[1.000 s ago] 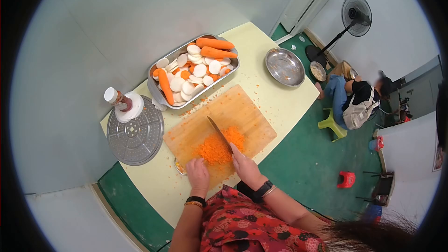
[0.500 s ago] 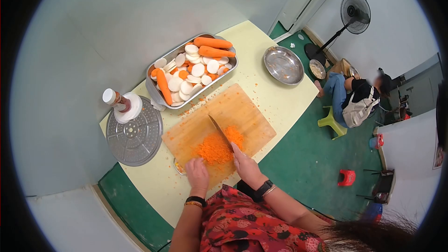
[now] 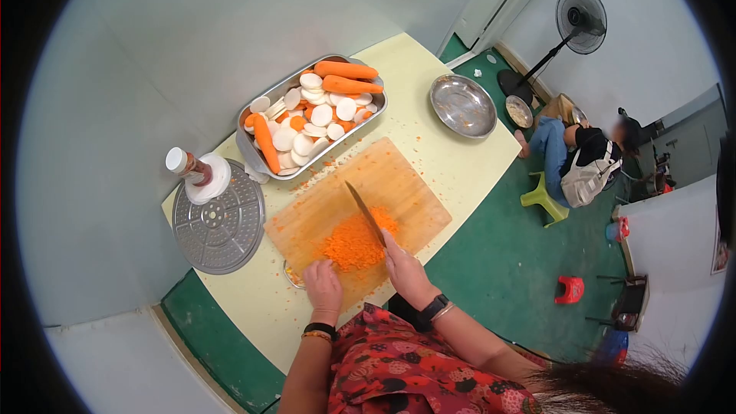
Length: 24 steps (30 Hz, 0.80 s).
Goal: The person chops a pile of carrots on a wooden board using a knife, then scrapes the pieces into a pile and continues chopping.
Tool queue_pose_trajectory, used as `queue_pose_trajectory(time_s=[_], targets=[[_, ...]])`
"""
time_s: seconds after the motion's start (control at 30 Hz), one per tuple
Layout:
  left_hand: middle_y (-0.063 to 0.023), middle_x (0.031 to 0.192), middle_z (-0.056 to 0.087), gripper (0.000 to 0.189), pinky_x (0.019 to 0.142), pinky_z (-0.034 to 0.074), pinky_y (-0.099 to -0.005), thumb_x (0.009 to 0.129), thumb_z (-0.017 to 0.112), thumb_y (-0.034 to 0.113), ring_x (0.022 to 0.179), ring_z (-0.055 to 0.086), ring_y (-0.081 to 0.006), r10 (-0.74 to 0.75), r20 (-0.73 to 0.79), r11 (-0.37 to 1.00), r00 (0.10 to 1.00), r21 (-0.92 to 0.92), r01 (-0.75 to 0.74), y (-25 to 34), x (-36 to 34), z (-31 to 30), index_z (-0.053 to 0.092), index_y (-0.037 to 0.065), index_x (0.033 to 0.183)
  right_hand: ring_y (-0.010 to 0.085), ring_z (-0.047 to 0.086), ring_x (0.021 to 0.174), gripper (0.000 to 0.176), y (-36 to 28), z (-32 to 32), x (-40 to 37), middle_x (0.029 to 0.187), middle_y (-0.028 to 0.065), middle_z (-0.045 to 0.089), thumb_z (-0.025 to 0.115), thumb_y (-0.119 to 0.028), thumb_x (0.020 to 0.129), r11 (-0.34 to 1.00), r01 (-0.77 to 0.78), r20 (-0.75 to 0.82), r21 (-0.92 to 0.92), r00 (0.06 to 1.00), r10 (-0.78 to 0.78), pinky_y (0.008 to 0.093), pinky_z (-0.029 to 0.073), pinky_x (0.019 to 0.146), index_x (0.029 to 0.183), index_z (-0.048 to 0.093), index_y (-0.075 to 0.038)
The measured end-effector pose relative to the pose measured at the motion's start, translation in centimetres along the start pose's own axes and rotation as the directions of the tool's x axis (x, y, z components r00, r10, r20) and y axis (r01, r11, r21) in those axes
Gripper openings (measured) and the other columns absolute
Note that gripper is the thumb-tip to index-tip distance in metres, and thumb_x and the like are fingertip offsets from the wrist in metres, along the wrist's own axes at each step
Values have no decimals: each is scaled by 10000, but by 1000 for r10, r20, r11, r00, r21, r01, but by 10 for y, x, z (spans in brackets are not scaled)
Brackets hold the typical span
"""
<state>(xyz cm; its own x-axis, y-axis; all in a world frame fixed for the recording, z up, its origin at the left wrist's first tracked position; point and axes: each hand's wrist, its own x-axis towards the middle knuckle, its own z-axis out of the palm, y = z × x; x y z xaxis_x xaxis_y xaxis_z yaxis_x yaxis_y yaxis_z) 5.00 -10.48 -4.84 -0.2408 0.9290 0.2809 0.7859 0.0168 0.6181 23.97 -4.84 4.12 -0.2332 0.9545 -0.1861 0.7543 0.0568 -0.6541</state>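
Observation:
A wooden cutting board [image 3: 399, 176] lies on the table with a heap of finely chopped carrot [image 3: 349, 245] on it. My right hand [image 3: 408, 272] is closed round the handle of a kitchen knife [image 3: 363, 208], whose blade slants up and left across the heap. At the heap's lower left, over the board's near edge, is my left hand [image 3: 323, 285]. Its fingers are curled together, and whatever is under them is hidden. Part of a small rimmed dish [image 3: 291, 274] with yellow bits shows beside this hand.
Behind the board a metal tray [image 3: 244, 138] holds white slices, carrot pieces and whole carrots [image 3: 351, 85]. A grey perforated disc [image 3: 218, 230] and a white-capped jar [image 3: 198, 172] stand left. A metal bowl [image 3: 464, 106] is right. Beyond, a person sits on a green stool [image 3: 546, 199] near a fan [image 3: 580, 21].
The knife has shifted slightly up and to the right over the heap, with my right hand still round its handle. My left hand stays nearly in place. The whole view has moved a little.

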Motion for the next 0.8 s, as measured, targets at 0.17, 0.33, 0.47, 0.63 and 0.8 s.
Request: queue_pose_trajectory(time_s=[0.17,0.33,0.47,0.63,0.8], targets=[[-154,1029,530,256,841,426,-447,775,570,16,967,499,-354,-3,3,1000,1000,4,3,-1,0,0,594,61,1027,459,609,855,517,-10,-12,0,943,306,612,458,-125,962,996,-84,62,25,995,83,493,493,738,1457,311,-108],[-154,1024,527,253,842,419,-451,774,567,12,966,497,-357,5,-8,1000,1000,-10,-5,1,2,-1,595,62,1021,458,610,870,502,1,-3,3,957,313,609,448,-126,965,997,-58,16,52,998,57,493,493,744,1451,324,-114],[-156,1023,526,252,841,417,-451,777,568,15,963,496,-358,8,-6,1000,1000,7,-8,-1,-1,1,595,61,1023,457,612,870,508,-8,-13,1,951,318,611,453,-133,966,994,-77,33,75,997,75,492,493,743,1454,317,-114],[-159,1010,529,250,836,413,-451,781,566,17,959,496,-358,11,-6,1000,1000,13,-11,0,2,-1,593,56,1027,462,612,867,515,0,-7,7,941,318,615,457,-134,966,997,-63,27,43,998,62,491,495,739,1458,304,-111],[-159,1007,532,237,829,416,-447,786,563,16,952,500,-357,-1,14,1000,1000,2,1,-1,0,0,597,55,1016,465,611,847,510,1,-9,1,921,312,616,454,-133,971,996,-3,-60,85,998,8,493,494,727,1456,300,-99]])
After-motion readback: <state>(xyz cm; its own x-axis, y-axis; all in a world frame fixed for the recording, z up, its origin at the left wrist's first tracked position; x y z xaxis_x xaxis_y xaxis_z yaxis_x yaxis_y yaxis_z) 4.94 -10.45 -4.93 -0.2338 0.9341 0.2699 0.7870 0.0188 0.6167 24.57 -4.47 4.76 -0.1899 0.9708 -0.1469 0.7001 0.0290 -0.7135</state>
